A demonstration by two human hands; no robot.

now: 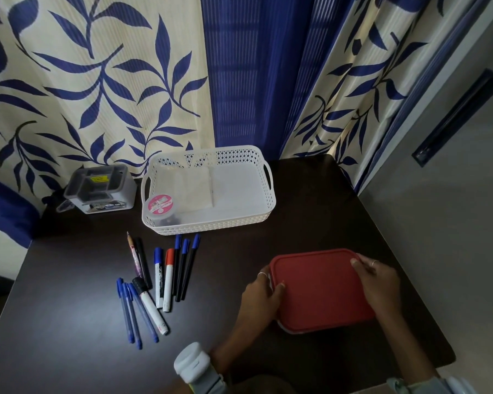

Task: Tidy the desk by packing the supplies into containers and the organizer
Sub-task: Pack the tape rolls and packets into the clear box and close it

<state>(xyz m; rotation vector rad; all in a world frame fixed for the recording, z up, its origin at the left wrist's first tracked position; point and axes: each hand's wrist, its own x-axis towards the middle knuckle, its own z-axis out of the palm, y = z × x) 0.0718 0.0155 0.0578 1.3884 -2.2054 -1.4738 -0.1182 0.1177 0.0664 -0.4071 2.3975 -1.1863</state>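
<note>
Nearest me, my left hand (264, 291) and right hand (377, 282) grip opposite edges of the red-lidded container (322, 291) on the dark desk (310, 200), fingers curled over the lid's rim; I can't see its contents. Left of it lie loose pens and markers (160, 282). Farther back, the white lattice basket (211, 189) holds a pink-labelled round tub (160, 206) and clear packets (195, 186). The grey organizer (98, 187) stands beside it.

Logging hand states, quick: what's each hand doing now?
Left hand: grips the red lid's left edge.
Right hand: grips the lid's right edge.
</note>
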